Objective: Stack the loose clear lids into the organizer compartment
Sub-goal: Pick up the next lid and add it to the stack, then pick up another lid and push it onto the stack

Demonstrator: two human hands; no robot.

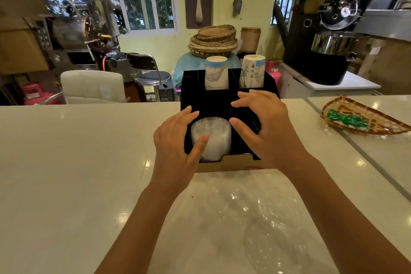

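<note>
While both hands hover over the organizer (224, 100), we see the lids (211, 138) stacked in its front left compartment, near the worktop's (66, 162) far edge. Left hand (175, 142): grip open, fingers spread, thumb touching the stack's front, nothing held. Right hand (264, 124): grip open, fingers curled loosely above the right compartment, thumb just beside the stack, nothing held. Two cup stacks (216, 73) stand in the rear compartments. Clear wrap (255, 218) lies at the near edge.

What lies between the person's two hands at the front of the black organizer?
In the head view, the stack of clear lids stands between the left hand and right hand, inside the organizer.
</note>
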